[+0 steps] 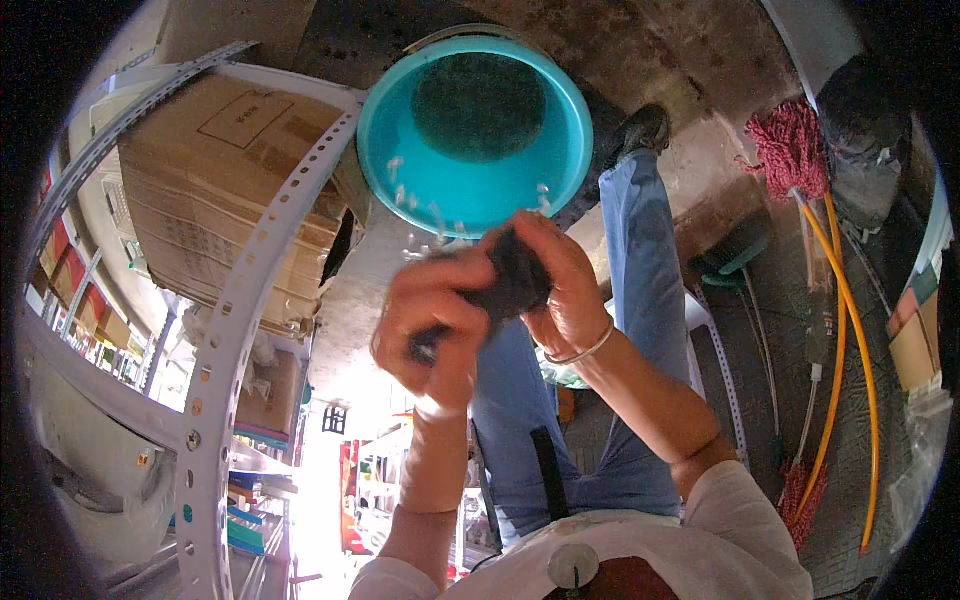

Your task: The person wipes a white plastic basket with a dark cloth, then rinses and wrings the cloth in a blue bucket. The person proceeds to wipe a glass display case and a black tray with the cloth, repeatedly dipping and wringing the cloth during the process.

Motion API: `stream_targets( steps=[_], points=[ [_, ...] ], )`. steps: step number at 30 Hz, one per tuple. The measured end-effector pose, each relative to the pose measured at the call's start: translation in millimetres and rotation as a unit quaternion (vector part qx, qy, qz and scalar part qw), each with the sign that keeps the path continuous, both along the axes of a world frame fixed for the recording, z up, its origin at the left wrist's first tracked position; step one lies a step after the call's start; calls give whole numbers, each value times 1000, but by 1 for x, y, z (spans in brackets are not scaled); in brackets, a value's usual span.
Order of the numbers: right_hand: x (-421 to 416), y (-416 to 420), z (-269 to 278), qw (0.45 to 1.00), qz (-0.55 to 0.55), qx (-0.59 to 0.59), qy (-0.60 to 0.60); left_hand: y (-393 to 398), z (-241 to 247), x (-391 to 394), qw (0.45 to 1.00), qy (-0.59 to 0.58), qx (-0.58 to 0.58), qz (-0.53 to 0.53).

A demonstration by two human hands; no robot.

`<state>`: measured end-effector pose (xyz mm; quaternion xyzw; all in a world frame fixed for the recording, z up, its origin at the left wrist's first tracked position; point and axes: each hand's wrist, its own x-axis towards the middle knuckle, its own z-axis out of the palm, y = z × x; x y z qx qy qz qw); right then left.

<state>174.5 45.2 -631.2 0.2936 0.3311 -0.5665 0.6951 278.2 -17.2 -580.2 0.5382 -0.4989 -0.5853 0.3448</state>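
Both hands grip one dark, wet-looking cloth [514,281], bunched up between them and blurred by motion. My left hand [435,322] is curled tightly around its lower left end, part of which pokes out below the fingers. The upper right part is in my right hand [559,289], whose wrist bears a light bangle. Beyond the hands stands a round turquoise plastic basin [476,191], with dark contents or a dark base area towards its far side. Drops of water fly between the hands and the basin's near rim.
On the left, a perforated metal shelf post [255,277] stands before a large cardboard box [217,172]. A red string mop [791,150] with an orange handle and a green broom [739,262] are on the right. A shoe [641,131] rests near the basin's right side.
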Motion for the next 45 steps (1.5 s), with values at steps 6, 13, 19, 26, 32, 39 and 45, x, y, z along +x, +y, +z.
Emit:
stream_targets(
  steps=[6, 13, 19, 26, 32, 39, 45],
  points=[
    [-8, -23, 9, 958, 255, -72, -107, -5, 42, 8, 937, 1, -106, -332],
    [-1, -64, 33, 785, 524, -330, -24, 12, 70, -10, 807, -92, -304, -499],
    [16, -63, 30, 616, 632, -415, 221, 33, 53, -7, 705, -181, -354, -587],
    [53, -61, -9, 374, 806, -391, 241, 103, -38, 32, 629, -251, -352, -646],
    [117, -19, -92, 357, 797, -352, 335, 141, -131, 73, 536, -348, -287, -714],
    [42, -29, -102, 751, 575, -231, 227, 66, -72, 23, 646, -228, -338, -645],
    [-156, -1, 35, 963, 232, -133, 30, 23, 92, -81, 773, -262, -306, -490]
  ],
)
